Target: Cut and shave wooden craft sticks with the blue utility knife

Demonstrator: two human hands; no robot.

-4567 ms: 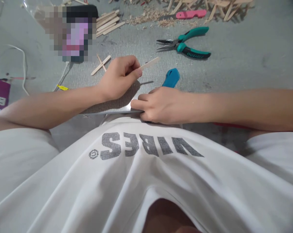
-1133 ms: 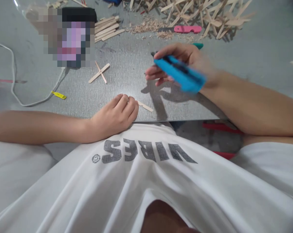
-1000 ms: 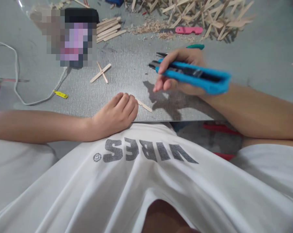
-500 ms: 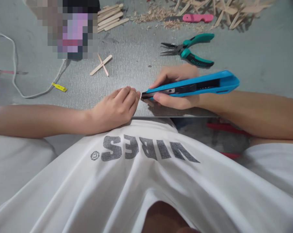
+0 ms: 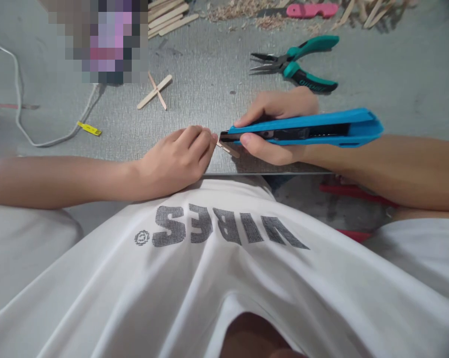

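My right hand [image 5: 280, 127] is closed around a blue utility knife [image 5: 362, 127], its black tip pointing left toward my other hand. My left hand [image 5: 183, 154] rests near the table's front edge with its fingers pinched on a small wooden craft stick [image 5: 229, 149]. Part of that stick sticks out to the right, below the knife's tip; the rest is hidden by my fingers. Notch-like marks show along its visible part. Beyond my left hand, two craft sticks [image 5: 155, 92] lie crossed on the grey table [image 5: 202, 99].
Green-handled pliers [image 5: 295, 64] lie with jaws apart behind my right hand. A pink-handled knife [image 5: 312, 10], wood shavings [image 5: 239, 11] and more craft sticks [image 5: 168, 17] are at the back. A white cable [image 5: 41, 144] with a yellow tag [image 5: 89, 128] loops at left, by a blurred-out object.
The utility knife and my right hand have shifted slightly right, and more of the held stick shows. The whole view has moved a little, so the background things sit higher.
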